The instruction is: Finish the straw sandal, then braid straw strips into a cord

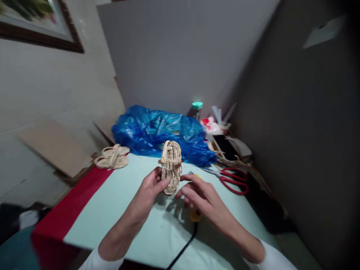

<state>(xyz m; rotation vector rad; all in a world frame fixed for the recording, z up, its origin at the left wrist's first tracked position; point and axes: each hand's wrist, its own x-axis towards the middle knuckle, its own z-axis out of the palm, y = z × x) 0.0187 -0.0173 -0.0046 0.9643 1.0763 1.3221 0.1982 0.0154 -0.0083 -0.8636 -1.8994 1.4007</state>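
A small woven straw sandal is held up over the table, its ribbed flat side towards me. My left hand grips its lower left side, with the thumb lying across the near end. At the sandal's right edge is my right hand, fingers apart and holding nothing; whether the index fingertip touches the straw I cannot tell. Partly hidden under that hand lies a yellow tool with a black cord. More woven straw sandals rest at the table's left edge.
The table has a pale green top over red cloth. A crumpled blue plastic bag fills its back. On the right lie red-handled scissors, a dark phone-like slab and loose fibres. A grey panel stands behind.
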